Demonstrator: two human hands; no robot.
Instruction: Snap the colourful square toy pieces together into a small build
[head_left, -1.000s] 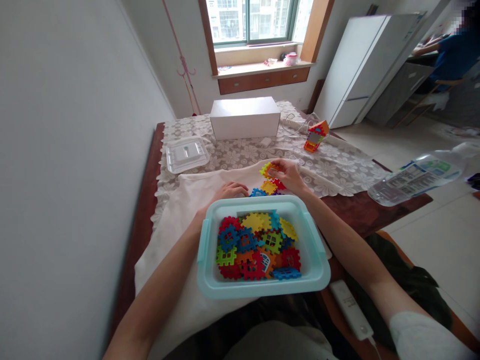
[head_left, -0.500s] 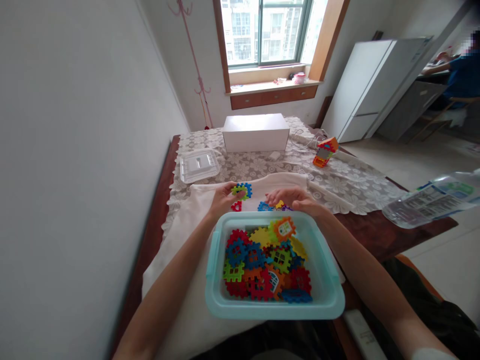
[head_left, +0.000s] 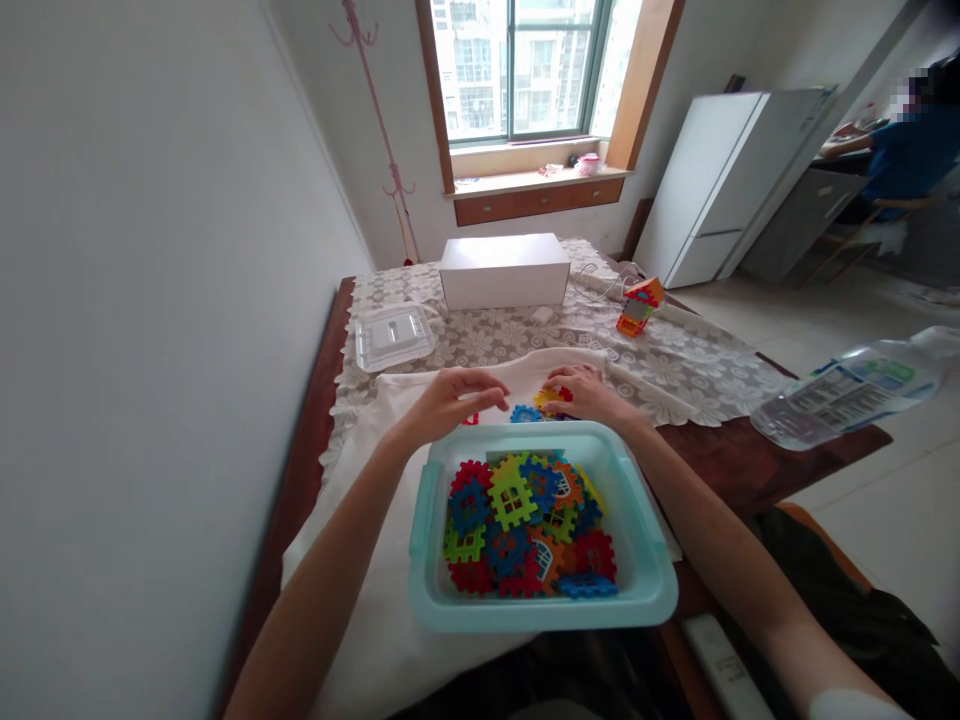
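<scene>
Just beyond the far rim of a pale turquoise tub (head_left: 540, 614), my left hand (head_left: 457, 398) hovers with its fingers stretched out and nothing in them. My right hand (head_left: 589, 392) has its fingers curled onto a yellow interlocking tile (head_left: 550, 399), with a bit of red beside it. A blue tile (head_left: 526, 413) lies on the cloth between the hands. Part of a red tile (head_left: 471, 419) shows under my left hand. Inside the tub is a pile of notched tiles, with a green window tile (head_left: 511, 500) and a blue tile (head_left: 540, 482) on top.
A clear lid (head_left: 395, 337) lies at the left of the table, and a white box (head_left: 504, 272) stands at the back. A small tile house (head_left: 639, 306) is at the right. A plastic bottle (head_left: 855, 390) is near the right edge. Another person (head_left: 904, 160) sits far right.
My left hand has let go of the green and blue tiles, and a green and a blue tile now top the pile. My right hand has closed onto the yellow tile.
</scene>
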